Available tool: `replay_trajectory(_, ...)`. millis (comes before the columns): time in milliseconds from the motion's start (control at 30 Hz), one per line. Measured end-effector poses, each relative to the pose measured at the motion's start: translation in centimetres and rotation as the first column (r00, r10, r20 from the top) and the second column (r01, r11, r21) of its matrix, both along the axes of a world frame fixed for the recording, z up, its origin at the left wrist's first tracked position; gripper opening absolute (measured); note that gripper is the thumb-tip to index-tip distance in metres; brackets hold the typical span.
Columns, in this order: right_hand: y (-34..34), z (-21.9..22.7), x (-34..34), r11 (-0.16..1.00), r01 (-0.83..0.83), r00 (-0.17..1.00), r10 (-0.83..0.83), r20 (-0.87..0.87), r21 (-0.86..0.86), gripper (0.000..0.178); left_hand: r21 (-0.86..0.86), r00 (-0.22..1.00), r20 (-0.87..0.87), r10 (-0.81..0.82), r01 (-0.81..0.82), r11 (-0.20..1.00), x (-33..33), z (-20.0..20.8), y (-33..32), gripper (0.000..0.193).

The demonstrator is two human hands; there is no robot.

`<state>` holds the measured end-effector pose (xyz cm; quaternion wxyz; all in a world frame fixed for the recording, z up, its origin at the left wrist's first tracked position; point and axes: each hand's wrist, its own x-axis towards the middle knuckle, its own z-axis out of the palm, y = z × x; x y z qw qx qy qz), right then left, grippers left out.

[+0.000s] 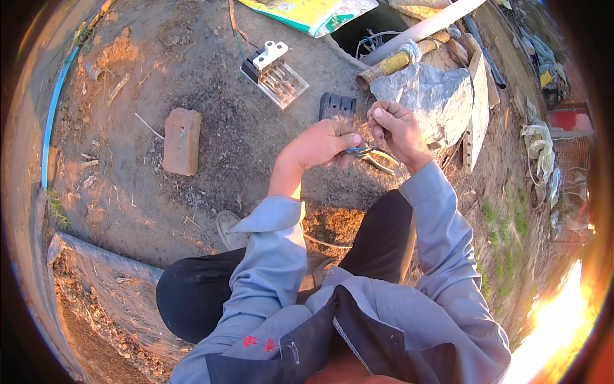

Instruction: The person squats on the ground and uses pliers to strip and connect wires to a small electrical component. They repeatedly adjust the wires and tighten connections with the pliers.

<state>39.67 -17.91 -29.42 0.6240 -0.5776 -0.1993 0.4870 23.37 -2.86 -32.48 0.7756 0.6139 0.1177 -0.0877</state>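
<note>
My left hand (323,146) is closed on a small tool with curved handles that looks like pliers (378,161). Blue and yellowish parts show beside the fingers, and its jaws are hidden. Close by on the right, my right hand (398,131) has thumb and fingers pinched together; whatever lies between them is too small to make out. Just beyond both hands, a black block with slots (337,107) rests on the ground. Farther off to the left lies an electrical switch box with a clear cover and white top piece (275,72), wires running from its far end.
A brick (181,141) lies on the dirt at left. On the right are a large grey stone (427,96), a yellowish pipe (398,63) and a white pipe (427,29) by a dark hole. Sacks (307,14) lie at the far edge. A blue hose (55,112) runs along the left.
</note>
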Motion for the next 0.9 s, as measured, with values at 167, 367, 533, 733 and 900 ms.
replay_trajectory(167,0.4,0.5,-0.3,0.980,0.199,0.968,-0.196,0.156,-0.004,0.023,-0.070,0.943,0.043,0.330,-0.326,0.943,1.2,-1.0,-0.8,0.032)
replay_trajectory(367,-0.1,1.9,-0.4,0.990,0.014,0.936,0.036,0.350,-0.138,0.027,-0.013,0.905,0.074,0.419,-0.420,0.908,1.5,-2.0,-0.8,0.031)
replay_trajectory(533,0.4,1.3,-1.0,0.995,0.071,0.957,-0.049,0.287,-0.065,0.051,-0.009,0.906,0.099,0.411,-0.413,0.911,1.6,-1.6,-1.0,0.024)
replay_trajectory(733,0.3,1.7,-0.8,0.989,-0.011,0.961,0.051,0.271,-0.148,0.042,-0.028,0.869,0.121,0.479,-0.479,0.877,1.8,-1.8,-0.9,0.020)
replay_trajectory(900,0.4,2.5,0.1,0.992,0.081,0.914,-0.036,0.403,-0.095,0.030,-0.022,0.863,0.171,0.475,-0.479,0.877,1.9,-1.9,-0.9,0.021)
